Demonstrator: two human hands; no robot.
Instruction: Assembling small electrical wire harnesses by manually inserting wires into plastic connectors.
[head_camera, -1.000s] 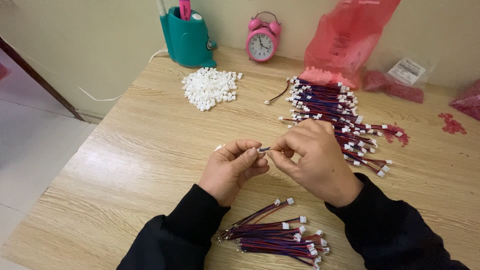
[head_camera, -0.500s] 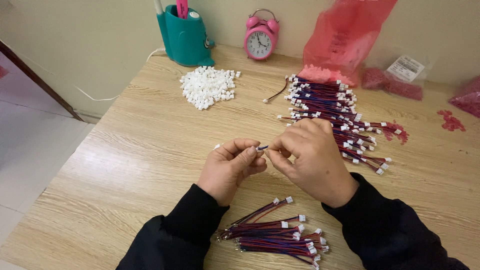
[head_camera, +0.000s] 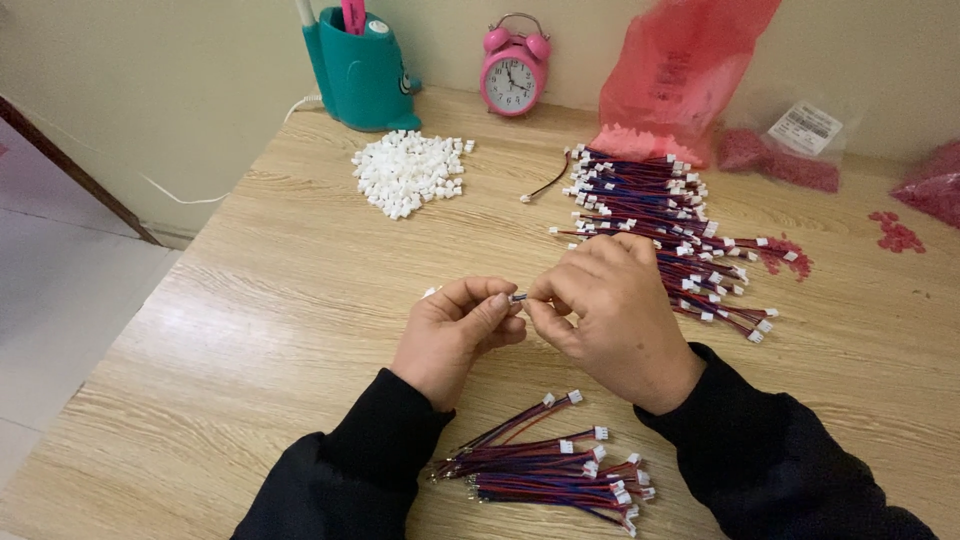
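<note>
Left hand: I saw my left hand (head_camera: 455, 330) pinched narrow on a small wire end (head_camera: 517, 297).
Right hand: my right hand (head_camera: 610, 310) gripped the same wire end; the fingertips met mid-tabletop (head_camera: 250, 330).
Near pile: a wire bundle (head_camera: 550, 465) lay between my sleeves.
Far right: a bigger wire heap (head_camera: 660, 215).
Far left: white connectors (head_camera: 408, 172).

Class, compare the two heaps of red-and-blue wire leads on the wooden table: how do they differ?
The far heap of red-and-blue wire leads is larger and spread loosely beyond the hands; the near heap of red-and-blue wire leads is smaller, lying gathered between the black sleeves. The far heap sits beside a pink plastic bag; the near one does not. Both have white plug ends.
</note>
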